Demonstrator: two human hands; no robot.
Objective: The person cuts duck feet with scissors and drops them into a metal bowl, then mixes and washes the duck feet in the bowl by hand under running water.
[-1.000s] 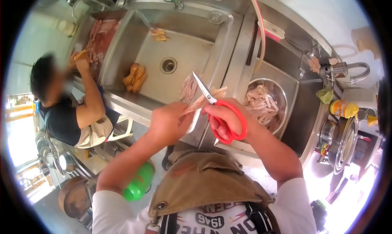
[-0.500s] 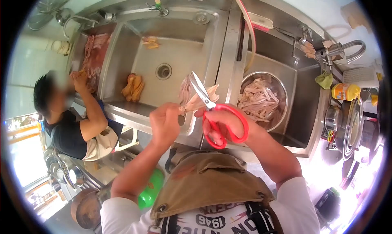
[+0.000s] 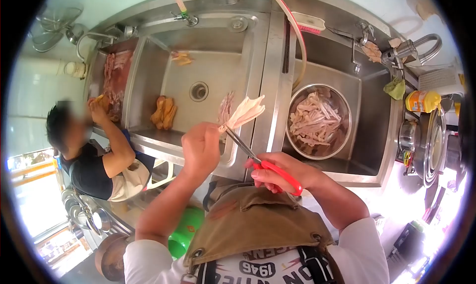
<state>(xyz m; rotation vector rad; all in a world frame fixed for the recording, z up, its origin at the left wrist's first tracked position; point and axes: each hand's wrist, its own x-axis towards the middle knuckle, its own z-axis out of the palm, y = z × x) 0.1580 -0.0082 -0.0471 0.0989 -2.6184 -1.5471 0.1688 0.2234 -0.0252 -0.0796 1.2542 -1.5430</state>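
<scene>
A pale, flat piece of meat [image 3: 244, 112] is pinched at its lower end by my left hand [image 3: 202, 147], its wider end fanned out to the upper right. My right hand [image 3: 282, 172] grips red-handled scissors [image 3: 280, 176], whose blades reach the meat just beside my left fingertips. Behind the held piece, more pale strips [image 3: 225, 108] lie at the right side of the middle sink [image 3: 218, 65]. A round metal bowl [image 3: 348, 130] full of similar pale pieces sits in the right sink [image 3: 367, 90].
Yellowish pieces [image 3: 163, 113] lie in the middle sink. At the left, a co-worker [image 3: 99, 160] handles something yellow over a sink with reddish meat [image 3: 116, 75]. A hose [image 3: 297, 33] arches over the divider. A yellow bottle [image 3: 421, 101] stands at the right.
The scissors have swung down from in front of the meat, and their blades now meet its lower end near my left fingers. The view has shifted slightly.
</scene>
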